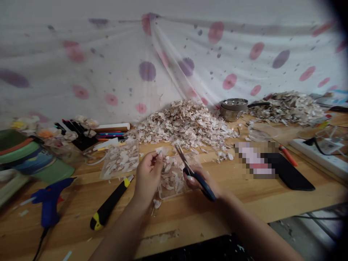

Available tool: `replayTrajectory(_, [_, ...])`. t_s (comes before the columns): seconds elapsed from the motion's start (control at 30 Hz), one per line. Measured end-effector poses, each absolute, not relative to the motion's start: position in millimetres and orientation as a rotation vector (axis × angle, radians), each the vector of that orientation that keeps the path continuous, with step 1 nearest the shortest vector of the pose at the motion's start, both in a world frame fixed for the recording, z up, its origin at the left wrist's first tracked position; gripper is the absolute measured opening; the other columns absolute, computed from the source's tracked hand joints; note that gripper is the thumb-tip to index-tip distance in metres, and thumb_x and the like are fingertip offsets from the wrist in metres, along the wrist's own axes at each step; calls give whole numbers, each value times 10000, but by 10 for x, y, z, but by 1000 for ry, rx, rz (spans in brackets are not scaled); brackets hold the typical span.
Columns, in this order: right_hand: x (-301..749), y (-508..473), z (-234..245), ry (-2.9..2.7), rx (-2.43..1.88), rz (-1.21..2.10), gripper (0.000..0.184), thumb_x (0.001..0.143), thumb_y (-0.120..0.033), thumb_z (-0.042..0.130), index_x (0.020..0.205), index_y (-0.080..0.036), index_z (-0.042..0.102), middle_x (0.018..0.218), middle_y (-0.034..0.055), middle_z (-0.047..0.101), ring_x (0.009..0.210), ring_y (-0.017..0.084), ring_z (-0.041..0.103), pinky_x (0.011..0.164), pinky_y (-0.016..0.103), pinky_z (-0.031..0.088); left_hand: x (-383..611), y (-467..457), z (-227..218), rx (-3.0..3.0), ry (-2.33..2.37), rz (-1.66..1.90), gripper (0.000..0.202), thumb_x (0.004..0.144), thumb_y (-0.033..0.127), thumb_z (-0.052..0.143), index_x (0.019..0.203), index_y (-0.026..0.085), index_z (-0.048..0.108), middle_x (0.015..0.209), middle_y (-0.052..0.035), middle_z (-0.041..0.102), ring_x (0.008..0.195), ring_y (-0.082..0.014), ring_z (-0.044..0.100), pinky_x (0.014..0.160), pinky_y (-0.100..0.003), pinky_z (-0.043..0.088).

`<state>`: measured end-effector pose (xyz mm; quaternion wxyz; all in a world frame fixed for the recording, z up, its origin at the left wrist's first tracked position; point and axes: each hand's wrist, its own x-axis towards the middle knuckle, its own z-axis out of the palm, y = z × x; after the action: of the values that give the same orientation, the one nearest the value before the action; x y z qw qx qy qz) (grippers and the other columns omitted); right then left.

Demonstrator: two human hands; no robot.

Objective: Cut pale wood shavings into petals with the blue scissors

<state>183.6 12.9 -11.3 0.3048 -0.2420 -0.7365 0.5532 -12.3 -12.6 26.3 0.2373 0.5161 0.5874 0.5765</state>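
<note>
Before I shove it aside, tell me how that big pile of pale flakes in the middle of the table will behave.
The pile is loose thin flakes, so it would likely spread and scatter rather than slide whole. The flakes look light and probably brittle. Strays already lie on the wooden table.

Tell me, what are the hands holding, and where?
The right hand holds scissors by the blue handles. The left hand pinches a small pale piece in its fingers.
</note>
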Motion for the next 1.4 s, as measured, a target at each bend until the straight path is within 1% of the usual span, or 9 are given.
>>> replayTrajectory(0.07, [1825, 110, -95, -2023, -583, 1521, 533, 804, -699, 471, 740, -169, 455, 651, -23, 399, 589, 104, 361, 542, 235, 303, -139, -139, 257, 1491, 1728, 1614, 261, 844, 441, 546, 856, 188, 608, 808, -27, 649, 758, -178, 588, 695, -273, 437])
replayTrajectory(0.17, [1801, 89, -80, -2061, -619, 1541, 558, 776, -721, 488, 712, -168, 444, 643, -26, 390, 587, 101, 345, 529, 231, 284, -145, -164, 253, 1635, 1832, 1623, 204, 868, 393, 527, 867, 204, 606, 810, -15, 628, 760, -173, 569, 704, -268, 422])
replayTrajectory(0.37, [1781, 95, -49, -2014, -729, 1563, 560, 749, -719, 530, 689, -172, 425, 624, -42, 346, 576, 89, 297, 506, 222, 251, -135, -181, 266, 1800, 1853, 1650, 152, 880, 335, 514, 827, 213, 586, 794, -3, 594, 728, -158, 537, 707, -258, 416])
replayTrajectory(0.53, [1780, 95, -16, -2033, -755, 1536, 557, 737, -712, 549, 664, -176, 414, 614, -43, 339, 563, 87, 295, 497, 224, 250, -128, -164, 215, 1697, 1767, 1685, 158, 866, 358, 541, 842, 211, 593, 807, -8, 597, 745, -158, 546, 714, -257, 426])
replayTrajectory(0.83, [1801, 108, -62, -2022, -716, 1608, 543, 745, -691, 565, 663, -179, 404, 602, -49, 346, 548, 80, 303, 486, 222, 241, -129, -145, 162, 1525, 1622, 1691, 206, 859, 396, 554, 907, 203, 608, 869, -35, 644, 828, -175, 598, 752, -267, 457])
replayTrajectory(1.0, [1803, 111, -72, -2025, -701, 1577, 524, 766, -668, 562, 665, -175, 417, 587, -51, 359, 533, 76, 308, 482, 219, 249, -106, -150, 153, 1505, 1590, 1678, 210, 844, 404, 575, 888, 204, 618, 845, -30, 642, 807, -171, 599, 736, -260, 462])
replayTrajectory(1.13, [1804, 120, -120, -2003, -634, 1586, 507, 808, -654, 522, 673, -172, 438, 580, -46, 382, 522, 78, 332, 480, 219, 265, -65, -165, 143, 1482, 1521, 1630, 220, 847, 417, 568, 872, 203, 610, 814, -20, 631, 783, -164, 593, 724, -254, 459])
replayTrajectory(1.27, [1799, 134, -167, -1958, -629, 1613, 517, 818, -666, 495, 687, -168, 453, 579, -36, 412, 523, 83, 360, 495, 225, 288, -33, -176, 141, 1483, 1476, 1571, 222, 850, 415, 566, 868, 197, 607, 794, -17, 624, 772, -158, 590, 720, -252, 457])
replayTrajectory(1.4, [1791, 137, -172, -1924, -638, 1640, 527, 811, -686, 487, 715, -169, 455, 583, -38, 405, 522, 84, 363, 498, 226, 289, -12, -187, 175, 1534, 1454, 1510, 214, 859, 387, 561, 819, 180, 597, 763, -17, 611, 741, -149, 573, 692, -245, 451])
